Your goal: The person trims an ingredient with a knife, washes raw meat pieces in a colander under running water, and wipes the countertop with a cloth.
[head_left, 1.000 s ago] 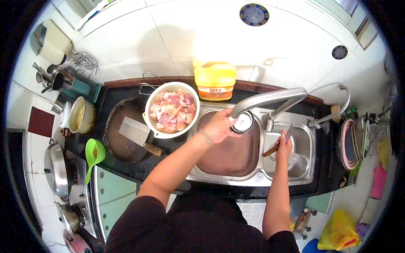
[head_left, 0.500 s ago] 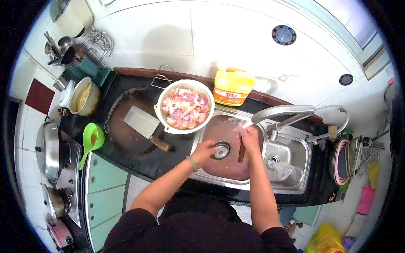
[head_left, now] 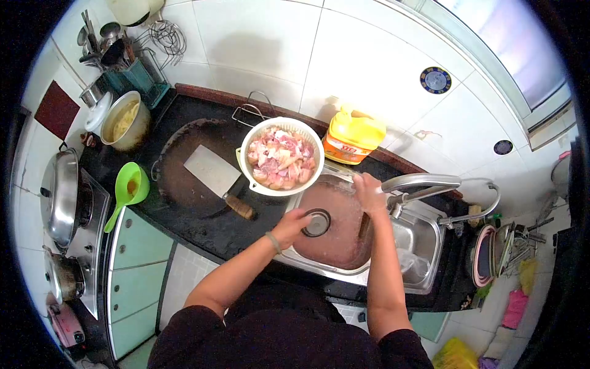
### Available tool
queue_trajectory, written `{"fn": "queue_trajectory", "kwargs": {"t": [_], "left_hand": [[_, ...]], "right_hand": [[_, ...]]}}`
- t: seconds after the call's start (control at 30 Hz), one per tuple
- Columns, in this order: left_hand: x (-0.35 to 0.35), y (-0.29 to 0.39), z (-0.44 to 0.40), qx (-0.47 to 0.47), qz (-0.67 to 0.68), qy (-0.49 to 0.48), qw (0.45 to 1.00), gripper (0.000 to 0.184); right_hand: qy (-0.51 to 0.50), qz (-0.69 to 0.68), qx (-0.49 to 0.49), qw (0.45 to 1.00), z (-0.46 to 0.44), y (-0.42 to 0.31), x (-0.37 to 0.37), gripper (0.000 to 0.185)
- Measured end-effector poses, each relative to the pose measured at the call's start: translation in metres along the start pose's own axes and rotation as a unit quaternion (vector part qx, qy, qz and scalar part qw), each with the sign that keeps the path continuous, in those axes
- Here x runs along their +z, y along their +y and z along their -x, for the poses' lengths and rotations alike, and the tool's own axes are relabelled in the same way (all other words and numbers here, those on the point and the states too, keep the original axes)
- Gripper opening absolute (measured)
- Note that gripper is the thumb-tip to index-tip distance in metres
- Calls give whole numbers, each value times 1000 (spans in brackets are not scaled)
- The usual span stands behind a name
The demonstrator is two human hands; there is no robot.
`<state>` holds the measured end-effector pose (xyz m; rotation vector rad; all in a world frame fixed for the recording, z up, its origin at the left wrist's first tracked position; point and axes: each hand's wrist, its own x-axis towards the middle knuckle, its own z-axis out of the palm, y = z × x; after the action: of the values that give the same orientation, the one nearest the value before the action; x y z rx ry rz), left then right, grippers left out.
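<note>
My right hand (head_left: 371,195) is closed at the back right of the sink basin (head_left: 329,249), beside the faucet spout (head_left: 421,181). A dark brown handle (head_left: 365,229) shows under that wrist and seems to belong to what the hand holds; the rest is hidden. Over the left part of the basin, my left hand (head_left: 291,227) has its fingers apart, near the round drain (head_left: 316,222), and appears to hold nothing. Behind it on the counter stands a white colander (head_left: 246,161) full of raw meat pieces (head_left: 281,157).
A cleaver (head_left: 213,171) with a wooden handle lies on the round dark board (head_left: 178,184). Beside the colander stands a yellow jug (head_left: 353,135). A green ladle (head_left: 132,187) and a pot (head_left: 126,120) are left. The second basin holds a plastic bag (head_left: 413,264).
My right hand has moved slightly back toward the basin's rear edge, the brown handle shifting with it. The left hand stays near the drain. The camera view has tilted and shifted.
</note>
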<state>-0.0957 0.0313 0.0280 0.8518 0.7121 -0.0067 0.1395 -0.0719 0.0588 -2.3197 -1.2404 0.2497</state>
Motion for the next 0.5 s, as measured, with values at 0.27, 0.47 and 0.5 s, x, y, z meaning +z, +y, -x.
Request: {"fn": "queue_trajectory", "kwargs": {"t": [0.27,0.47,0.5], "left_hand": [[63,27,-70,91,77,-97,988,22],[120,49,-89,72,45,-131,988,23],[124,43,-101,51,73,-135,987,24]], "right_hand": [[-57,-234,147,959,43,-43,-57,27],[137,-570,271,763,104,8,-57,32],[142,-646,331,673,116,21,-51,32]]}}
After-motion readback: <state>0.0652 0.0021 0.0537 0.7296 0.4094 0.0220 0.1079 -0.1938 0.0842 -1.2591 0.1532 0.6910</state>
